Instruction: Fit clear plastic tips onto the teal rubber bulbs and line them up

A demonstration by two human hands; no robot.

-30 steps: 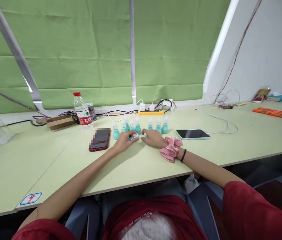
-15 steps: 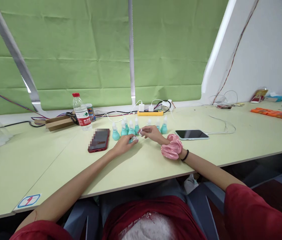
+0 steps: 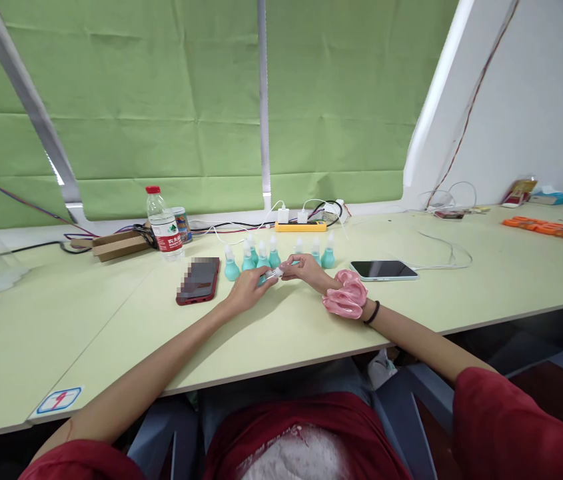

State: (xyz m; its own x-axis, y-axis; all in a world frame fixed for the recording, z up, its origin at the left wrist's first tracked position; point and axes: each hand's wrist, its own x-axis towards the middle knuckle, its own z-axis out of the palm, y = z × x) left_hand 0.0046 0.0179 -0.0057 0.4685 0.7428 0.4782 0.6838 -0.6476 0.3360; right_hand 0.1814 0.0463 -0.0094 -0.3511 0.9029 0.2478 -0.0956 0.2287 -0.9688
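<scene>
My left hand [image 3: 250,288] is closed round a teal squeeze bulb [image 3: 262,279] with a clear nozzle, much like a nasal aspirator; most of it is hidden by the fingers. The nozzle points right, tilted low over the table. At its tip, my right hand [image 3: 307,272] pinches a small whitish cap [image 3: 280,272], which meets the nozzle. Just behind both hands stand several similar bulbs upright, among them one at the left end [image 3: 231,269] and one at the right end [image 3: 328,257].
A dark red phone [image 3: 198,281] lies left of the hands, a pale-cased phone [image 3: 384,269] to the right. Behind are a water bottle [image 3: 165,227], a can [image 3: 181,223], a cardboard tray [image 3: 120,246] and a yellow power strip [image 3: 300,227]. Orange items [image 3: 544,227] lie far right.
The two hands have come together. The cap in my right hand, held apart from the nozzle before, now meets its tip. The bulb has turned slightly upward.
</scene>
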